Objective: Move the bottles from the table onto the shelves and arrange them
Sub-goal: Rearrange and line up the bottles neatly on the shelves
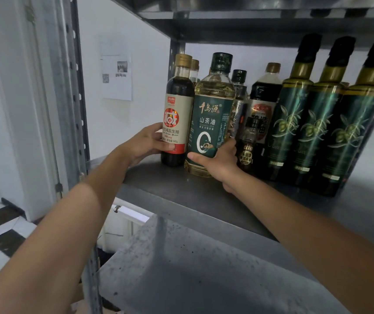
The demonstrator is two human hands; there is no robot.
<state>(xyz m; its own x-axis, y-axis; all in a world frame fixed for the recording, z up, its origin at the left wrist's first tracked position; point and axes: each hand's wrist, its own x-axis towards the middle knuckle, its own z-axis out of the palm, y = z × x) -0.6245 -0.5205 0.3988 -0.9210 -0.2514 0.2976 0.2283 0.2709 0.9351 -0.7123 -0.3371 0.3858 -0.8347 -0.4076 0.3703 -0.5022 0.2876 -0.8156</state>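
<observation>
Head view: the left hand (146,143) wraps its fingers and thumb round the lower body of the dark glass soy sauce bottle with a beige-and-red label (178,114), which stands upright at the left end of the grey metal shelf (181,196). The right hand (220,159) grips the clear plastic bottle of yellow oil with a green label (211,114), just beside it. Three tall dark green olive oil bottles (317,137) stand further right.
</observation>
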